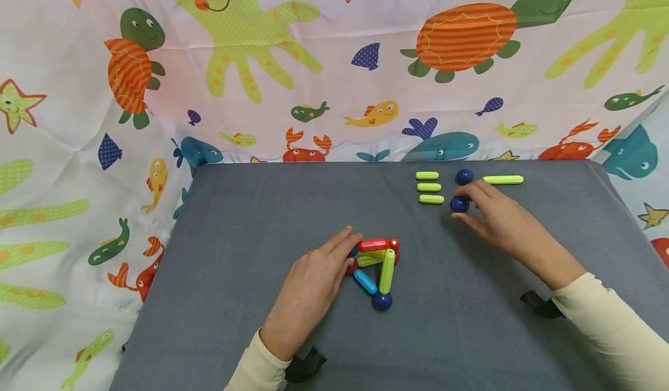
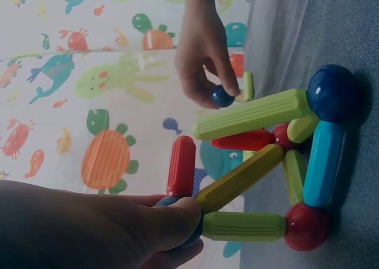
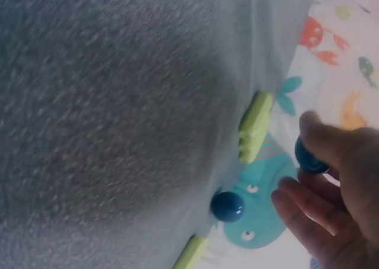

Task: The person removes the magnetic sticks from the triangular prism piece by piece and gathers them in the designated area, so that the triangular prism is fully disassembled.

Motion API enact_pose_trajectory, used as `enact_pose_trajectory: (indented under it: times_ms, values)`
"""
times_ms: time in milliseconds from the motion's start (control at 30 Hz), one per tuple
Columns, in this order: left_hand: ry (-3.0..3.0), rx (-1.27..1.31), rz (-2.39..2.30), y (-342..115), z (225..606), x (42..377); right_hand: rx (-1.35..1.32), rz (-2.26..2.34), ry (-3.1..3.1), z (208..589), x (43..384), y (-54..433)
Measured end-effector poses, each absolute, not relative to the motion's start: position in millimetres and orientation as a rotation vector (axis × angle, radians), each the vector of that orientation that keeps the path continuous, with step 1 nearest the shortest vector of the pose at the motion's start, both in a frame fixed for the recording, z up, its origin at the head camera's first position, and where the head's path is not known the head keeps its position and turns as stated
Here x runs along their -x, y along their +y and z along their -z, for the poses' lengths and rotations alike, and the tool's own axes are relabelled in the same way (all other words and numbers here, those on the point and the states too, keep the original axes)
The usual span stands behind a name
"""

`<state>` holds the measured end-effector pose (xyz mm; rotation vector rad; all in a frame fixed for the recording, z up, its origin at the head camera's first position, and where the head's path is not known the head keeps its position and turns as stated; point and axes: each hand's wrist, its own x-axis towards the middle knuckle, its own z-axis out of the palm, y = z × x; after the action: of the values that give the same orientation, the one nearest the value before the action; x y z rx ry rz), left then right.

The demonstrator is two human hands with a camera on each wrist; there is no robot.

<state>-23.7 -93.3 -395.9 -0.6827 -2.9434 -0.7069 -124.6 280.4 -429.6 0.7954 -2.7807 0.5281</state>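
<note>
One blue ball (image 1: 460,204), pinched in your right hand (image 1: 496,216), probably light, hard, slick, best held mid-girth; one frame (image 1: 387,272), corner ball (image 2: 193,237) gripped by your left hand (image 1: 316,275).

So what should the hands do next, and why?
Maybe the right hand should carry its blue ball to the bare upper end of the leaning green stick. The red stick beside the left hand has no ball on its far end either, so one ball might join both.

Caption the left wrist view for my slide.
Left hand grips a blue ball joining rods; right hand holds another ball.
</note>
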Motion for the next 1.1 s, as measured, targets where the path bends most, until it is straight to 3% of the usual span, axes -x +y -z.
enact_pose_trajectory:
  times_ms: [333,1100]
  values:
    - [-2.933,0.685,0.704,-94,396,24,-0.604,-0.513,-2.960,439,149,299]
    - [-2.943,0.688,0.705,-92,396,24,-0.552,-0.414,-3.060,451,166,311]
